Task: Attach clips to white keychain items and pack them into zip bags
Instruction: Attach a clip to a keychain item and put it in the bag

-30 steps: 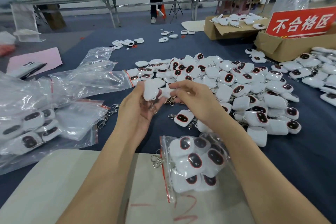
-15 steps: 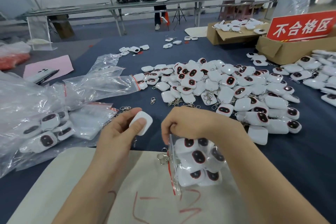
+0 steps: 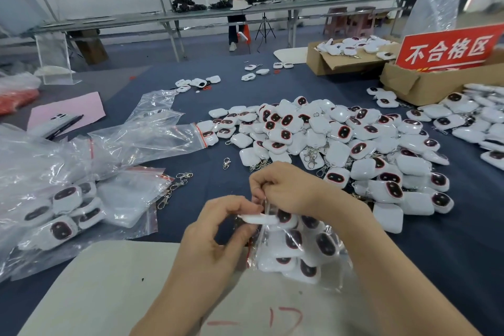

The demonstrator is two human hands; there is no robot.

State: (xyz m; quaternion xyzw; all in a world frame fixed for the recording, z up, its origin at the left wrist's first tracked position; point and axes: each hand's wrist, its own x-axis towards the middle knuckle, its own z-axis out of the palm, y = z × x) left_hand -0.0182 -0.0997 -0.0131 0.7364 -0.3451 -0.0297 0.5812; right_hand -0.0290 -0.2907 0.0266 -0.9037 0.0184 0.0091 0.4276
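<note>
The left hand (image 3: 215,234) gripped a flat white plastic keychain item (image 3: 255,218) between curled fingers and thumb, at the mouth of a clear, red-striped zip bag (image 3: 313,254). The right hand (image 3: 291,191) pinched that bag's upper edge. The bag, holding several like items, lay on a beige board (image 3: 122,281) on the dark blue worktop (image 3: 463,240).

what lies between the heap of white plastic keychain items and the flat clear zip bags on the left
Loose silver metal clips, head view.
</note>
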